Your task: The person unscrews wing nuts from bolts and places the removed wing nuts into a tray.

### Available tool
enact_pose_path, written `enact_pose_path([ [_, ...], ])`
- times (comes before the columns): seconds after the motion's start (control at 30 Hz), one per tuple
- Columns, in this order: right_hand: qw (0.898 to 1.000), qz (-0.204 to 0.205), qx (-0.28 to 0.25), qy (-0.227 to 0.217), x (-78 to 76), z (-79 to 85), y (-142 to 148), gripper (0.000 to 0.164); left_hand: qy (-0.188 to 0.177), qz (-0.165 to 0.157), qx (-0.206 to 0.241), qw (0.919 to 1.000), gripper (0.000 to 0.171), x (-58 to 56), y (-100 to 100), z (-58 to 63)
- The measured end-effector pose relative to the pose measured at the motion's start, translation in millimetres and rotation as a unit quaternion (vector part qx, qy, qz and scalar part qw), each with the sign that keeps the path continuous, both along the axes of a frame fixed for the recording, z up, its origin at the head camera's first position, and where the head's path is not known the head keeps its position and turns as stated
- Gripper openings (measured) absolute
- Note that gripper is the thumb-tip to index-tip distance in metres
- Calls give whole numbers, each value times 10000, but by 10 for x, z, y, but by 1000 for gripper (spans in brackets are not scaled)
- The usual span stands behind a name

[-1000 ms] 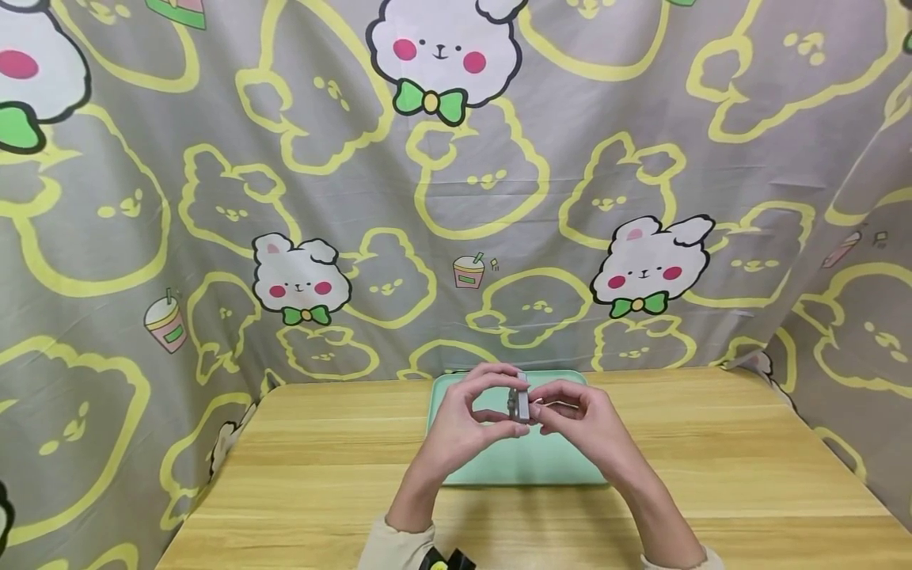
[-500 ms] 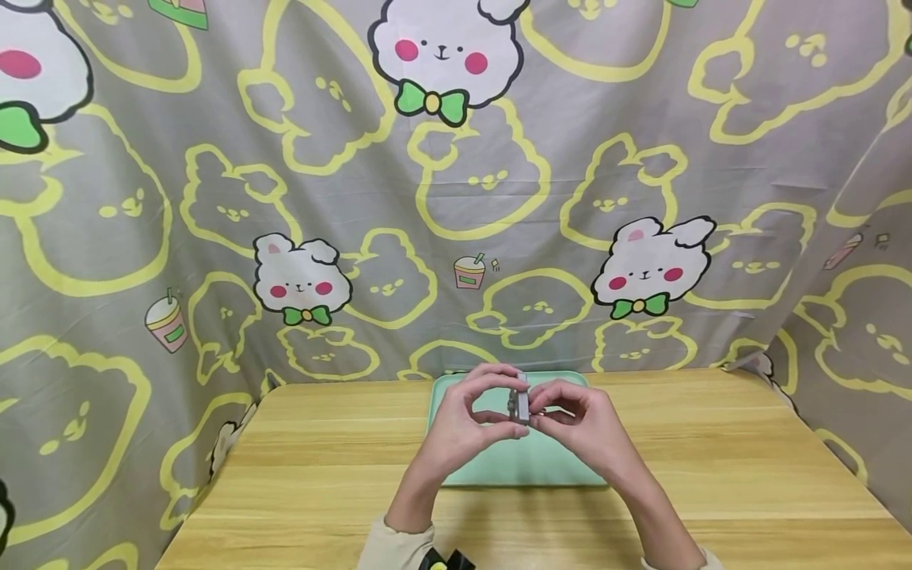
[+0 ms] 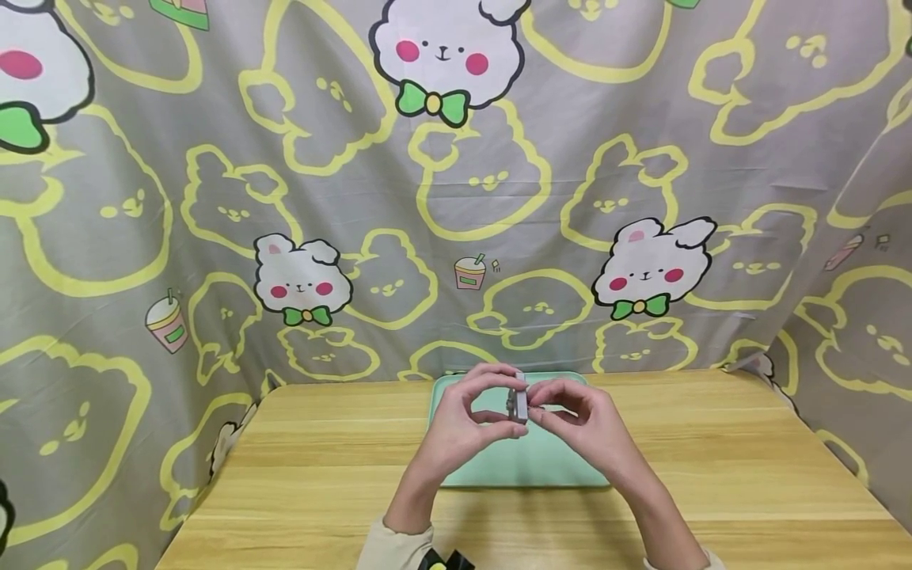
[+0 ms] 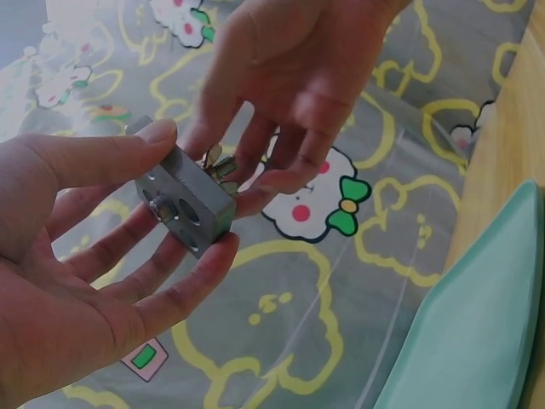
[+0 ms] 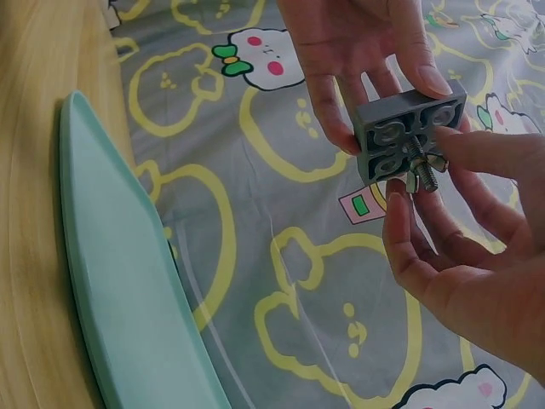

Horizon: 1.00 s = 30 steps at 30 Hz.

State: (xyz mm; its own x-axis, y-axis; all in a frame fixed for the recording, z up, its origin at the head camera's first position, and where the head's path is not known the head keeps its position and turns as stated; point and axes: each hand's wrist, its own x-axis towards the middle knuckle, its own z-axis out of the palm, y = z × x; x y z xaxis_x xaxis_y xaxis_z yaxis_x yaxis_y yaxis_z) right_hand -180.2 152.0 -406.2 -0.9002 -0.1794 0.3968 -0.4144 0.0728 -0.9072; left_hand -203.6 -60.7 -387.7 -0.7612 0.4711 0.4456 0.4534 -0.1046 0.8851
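Observation:
Over the tray, my left hand (image 3: 459,416) holds a small grey square block (image 4: 189,194) by its edges, thumb on one side and fingertips on the other. The block has round holes, and its back (image 5: 375,146) is ribbed. A metal bolt (image 5: 429,177) passes through its middle, and the bolt's head (image 4: 163,210) shows on the side toward the left palm. On the threaded end sits a wing nut (image 5: 412,181). My right hand (image 3: 584,412) has its thumb and index finger at the wings of this nut, the other fingers curled loosely below.
A mint-green tray (image 3: 527,471) lies on the wooden table (image 3: 328,435) beneath both hands. Behind the table hangs a grey curtain (image 3: 499,198) printed with rabbits and yellow outlines. A dark band (image 3: 445,560) is on the left sleeve.
The right thumb and fingertips have shifted slightly around the wing nut. The left hand and the block have stayed almost in place.

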Motion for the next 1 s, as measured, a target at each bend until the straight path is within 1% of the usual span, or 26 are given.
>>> enact_pose_path([
  [0.17, 9985, -323, -80, -440, 1, 13, 15, 26, 6, -14, 8, 10000, 45, 7, 6, 7],
  [0.27, 9965, -312, -183, -758, -7, 16, 11, 31, 7, -19, 21, 10000, 45, 11, 8, 5],
  [0.47, 9926, -131, -103, -1205, -15, 16, -18, 35, 57, -13, -10, 10000, 45, 12, 7, 1],
  [0.57, 9927, -67, -58, -1202, -10, 18, -27, 36, 77, 9, -51, 10000, 44, 17, 2, 8],
  [0.8, 9950, 60, -103, -995, 15, 31, -15, 32, 88, 40, -97, 9999, 45, 15, 6, 7],
  [1.0, 9944, 44, -126, -1046, 14, 33, -13, 30, 66, 33, -69, 9999, 45, 4, 2, -1],
])
